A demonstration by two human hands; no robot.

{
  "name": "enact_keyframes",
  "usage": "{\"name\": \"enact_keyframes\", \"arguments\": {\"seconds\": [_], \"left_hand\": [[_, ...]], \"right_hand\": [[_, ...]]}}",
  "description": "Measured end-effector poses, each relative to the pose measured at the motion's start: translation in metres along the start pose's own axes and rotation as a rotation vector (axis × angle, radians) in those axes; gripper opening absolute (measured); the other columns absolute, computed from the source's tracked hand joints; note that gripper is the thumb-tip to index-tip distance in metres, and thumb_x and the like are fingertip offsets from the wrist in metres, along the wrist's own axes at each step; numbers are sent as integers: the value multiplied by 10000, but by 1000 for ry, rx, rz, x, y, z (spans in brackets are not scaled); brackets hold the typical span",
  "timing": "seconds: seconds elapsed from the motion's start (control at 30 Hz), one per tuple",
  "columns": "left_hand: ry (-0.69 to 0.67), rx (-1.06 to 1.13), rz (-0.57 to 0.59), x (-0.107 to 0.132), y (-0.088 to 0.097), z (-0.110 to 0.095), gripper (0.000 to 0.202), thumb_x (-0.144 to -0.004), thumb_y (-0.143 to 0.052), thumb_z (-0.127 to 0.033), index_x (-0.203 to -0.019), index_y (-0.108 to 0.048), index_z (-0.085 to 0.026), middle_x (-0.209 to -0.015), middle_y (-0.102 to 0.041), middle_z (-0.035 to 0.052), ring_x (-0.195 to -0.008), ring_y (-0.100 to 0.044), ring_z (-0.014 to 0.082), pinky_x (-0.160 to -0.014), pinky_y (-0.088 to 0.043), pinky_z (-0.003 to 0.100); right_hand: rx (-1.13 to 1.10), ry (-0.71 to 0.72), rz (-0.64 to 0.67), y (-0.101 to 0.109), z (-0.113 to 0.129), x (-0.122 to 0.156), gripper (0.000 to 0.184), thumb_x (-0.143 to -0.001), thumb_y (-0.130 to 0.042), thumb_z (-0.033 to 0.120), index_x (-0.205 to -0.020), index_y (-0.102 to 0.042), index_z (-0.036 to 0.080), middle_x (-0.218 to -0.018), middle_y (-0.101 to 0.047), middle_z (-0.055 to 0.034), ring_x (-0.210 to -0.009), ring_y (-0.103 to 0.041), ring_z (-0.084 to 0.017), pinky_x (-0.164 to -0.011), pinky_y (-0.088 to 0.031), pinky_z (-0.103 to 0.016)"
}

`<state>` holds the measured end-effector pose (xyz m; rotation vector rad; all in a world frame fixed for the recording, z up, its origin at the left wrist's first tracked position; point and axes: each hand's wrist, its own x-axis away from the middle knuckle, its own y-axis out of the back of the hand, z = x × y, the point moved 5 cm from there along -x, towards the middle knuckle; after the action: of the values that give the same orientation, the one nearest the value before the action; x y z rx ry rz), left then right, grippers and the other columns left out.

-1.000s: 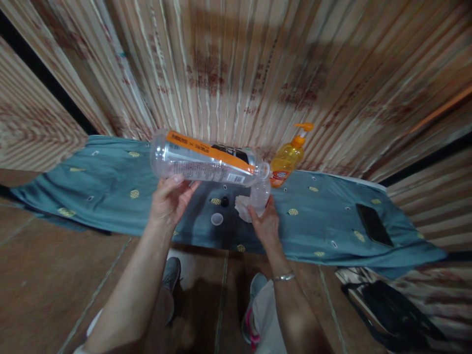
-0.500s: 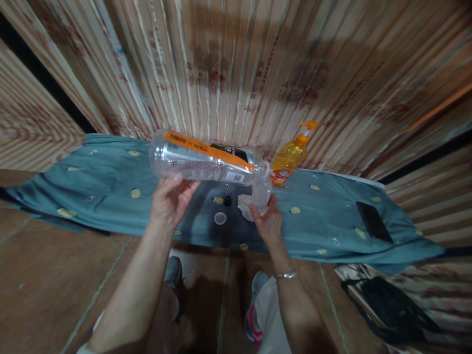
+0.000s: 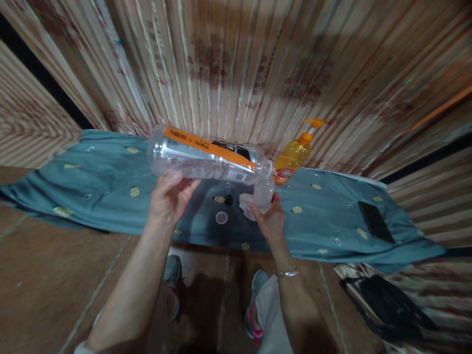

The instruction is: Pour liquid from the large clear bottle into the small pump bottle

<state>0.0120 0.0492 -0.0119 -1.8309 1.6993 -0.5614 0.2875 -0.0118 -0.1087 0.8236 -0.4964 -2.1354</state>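
Note:
My left hand (image 3: 168, 199) grips a large clear plastic bottle (image 3: 206, 158) with an orange and black label, held almost level with its mouth to the right. That mouth rests over a small clear bottle (image 3: 264, 192), which my right hand (image 3: 270, 222) holds upright just above the teal cloth (image 3: 110, 191). A crumpled white tissue (image 3: 245, 204) lies beside the small bottle. A white cap (image 3: 221, 217) and a small black cap (image 3: 228, 199) lie on the cloth between my hands.
An orange pump bottle (image 3: 293, 155) stands at the cloth's back edge against the striped wall. A black phone (image 3: 376, 222) lies on the cloth at the right. A black bag (image 3: 391, 309) sits on the floor at lower right. My shoes (image 3: 171, 275) show below.
The view has drifted slightly; both hands and bottles hold nearly the same pose, the large bottle staying tipped over the small one.

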Motion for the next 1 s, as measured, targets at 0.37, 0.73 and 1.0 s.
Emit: {"name": "enact_keyframes", "arguments": {"seconds": [0.37,0.73,1.0], "left_hand": [[-2,21,-33,3,-1,-3,365,-467,-922,-243,-732,-670,-256,-736,-746,-5,-923,-751,267,-928,-655,446],[-26,19,-4,1,1,-6,369,-478,-951,-242,-690,-649,-244,-695,-725,-22,-905,-760,252,-920,-661,421],[-6,49,11,0,6,-4,340,-523,-910,-214,-612,-582,-231,-601,-637,-28,-938,-751,261,-977,-635,461]], "right_hand": [[-6,12,4,-3,-3,-2,1038,-777,-656,800,-1507,-430,97,-1402,-661,-259,-1245,-689,-378,-1033,-569,-548],[55,91,32,-9,-4,-6,897,-842,-648,718,-1440,-504,65,-1363,-678,-264,-1270,-668,-398,-1067,-536,-544],[29,54,48,-12,-9,-4,963,-813,-626,762,-1488,-469,92,-1361,-696,-248,-1235,-692,-385,-1027,-560,-570]]}}
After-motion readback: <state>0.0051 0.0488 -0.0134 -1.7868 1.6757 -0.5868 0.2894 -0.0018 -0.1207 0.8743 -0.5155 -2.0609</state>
